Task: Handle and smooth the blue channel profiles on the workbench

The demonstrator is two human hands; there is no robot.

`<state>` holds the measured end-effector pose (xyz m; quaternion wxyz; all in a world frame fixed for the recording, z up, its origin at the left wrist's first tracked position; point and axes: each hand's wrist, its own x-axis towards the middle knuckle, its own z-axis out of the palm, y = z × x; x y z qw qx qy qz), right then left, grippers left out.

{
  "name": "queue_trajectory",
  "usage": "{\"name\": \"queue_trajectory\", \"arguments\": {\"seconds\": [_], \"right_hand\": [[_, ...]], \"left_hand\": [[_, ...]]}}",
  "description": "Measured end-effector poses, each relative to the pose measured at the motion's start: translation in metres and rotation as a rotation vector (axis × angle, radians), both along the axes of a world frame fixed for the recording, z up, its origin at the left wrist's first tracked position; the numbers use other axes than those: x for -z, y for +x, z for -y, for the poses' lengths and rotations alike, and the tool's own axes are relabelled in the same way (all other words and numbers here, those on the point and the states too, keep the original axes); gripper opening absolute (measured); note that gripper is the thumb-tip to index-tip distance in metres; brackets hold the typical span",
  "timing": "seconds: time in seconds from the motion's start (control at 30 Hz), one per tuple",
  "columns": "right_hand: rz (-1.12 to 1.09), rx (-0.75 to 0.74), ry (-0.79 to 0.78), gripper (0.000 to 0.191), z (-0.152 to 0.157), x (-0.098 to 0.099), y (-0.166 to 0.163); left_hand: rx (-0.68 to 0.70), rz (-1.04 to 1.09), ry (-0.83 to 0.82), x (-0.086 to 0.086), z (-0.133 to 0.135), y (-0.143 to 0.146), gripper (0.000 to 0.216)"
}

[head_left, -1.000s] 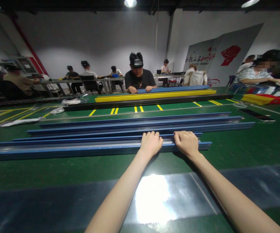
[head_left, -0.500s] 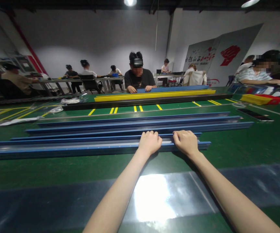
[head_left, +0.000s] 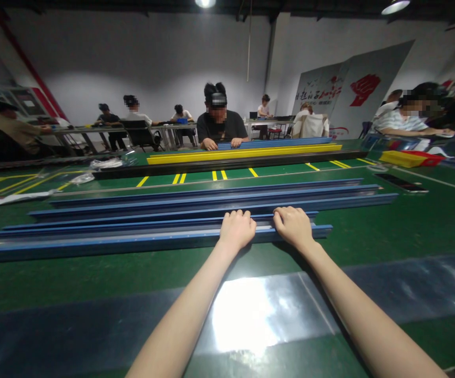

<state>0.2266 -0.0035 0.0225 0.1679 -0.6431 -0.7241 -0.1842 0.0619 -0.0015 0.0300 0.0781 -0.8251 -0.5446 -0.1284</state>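
Note:
The nearest long blue channel strip (head_left: 133, 241) lies lengthwise across the green table, with a pale strip along its inside. My left hand (head_left: 237, 229) is closed over it right of the picture's middle, fingers curled over the far edge. A short gap to the right, my right hand (head_left: 293, 227) grips the same strip close to its right end, thumb side towards the left hand. The fingertips of both hands are hidden behind the strip. Several more blue channel strips (head_left: 212, 199) lie just beyond, roughly parallel.
A clear plastic sheet (head_left: 164, 315) lies along the near table, glaring with light. Farther off are a black strip (head_left: 196, 167), a yellow strip (head_left: 251, 153), a phone (head_left: 403, 182) and a yellow tray (head_left: 403, 159). A person (head_left: 221, 123) opposite handles another blue strip.
The whole view has shifted slightly, so things appear a little farther left. Both hands keep their hold on the blue channel strip, which has not visibly moved on the table.

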Motion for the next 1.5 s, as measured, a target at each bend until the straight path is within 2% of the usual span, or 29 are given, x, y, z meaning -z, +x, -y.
{"name": "queue_trajectory", "arguments": {"seconds": [0.43, 0.63, 0.73, 0.83, 0.97, 1.13, 1.3, 1.43, 1.5], "right_hand": [[0.016, 0.032, -0.100, 0.028, 0.004, -0.008, -0.003], [0.042, 0.049, -0.032, 0.030, 0.011, -0.025, 0.000], [0.048, -0.004, -0.035, 0.032, 0.011, -0.025, 0.002], [0.065, -0.060, -0.103, 0.035, 0.007, -0.018, 0.005], [0.069, -0.027, -0.241, 0.040, 0.003, -0.011, 0.011], [0.071, -0.009, -0.282, 0.042, 0.003, -0.014, 0.013], [0.072, -0.018, -0.284, 0.042, 0.004, -0.015, 0.012], [0.071, -0.012, -0.276, 0.040, 0.002, -0.013, 0.012], [0.070, -0.013, -0.278, 0.040, 0.002, -0.012, 0.012]], "left_hand": [[-0.013, 0.004, -0.015, 0.002, 0.000, 0.000, 0.031], [0.000, -0.003, 0.005, 0.002, 0.000, -0.001, 0.032], [0.000, -0.008, 0.005, 0.002, 0.000, -0.001, 0.032], [-0.005, -0.012, -0.016, 0.001, 0.000, 0.000, 0.032], [-0.015, -0.027, -0.042, -0.002, 0.002, 0.000, 0.031], [0.002, -0.040, -0.052, -0.005, 0.003, 0.000, 0.031], [0.046, -0.065, -0.131, -0.015, 0.008, -0.003, 0.032], [0.114, -0.002, -0.023, -0.035, 0.020, -0.004, 0.029], [0.134, -0.003, -0.068, -0.047, 0.029, -0.004, 0.030]]}}
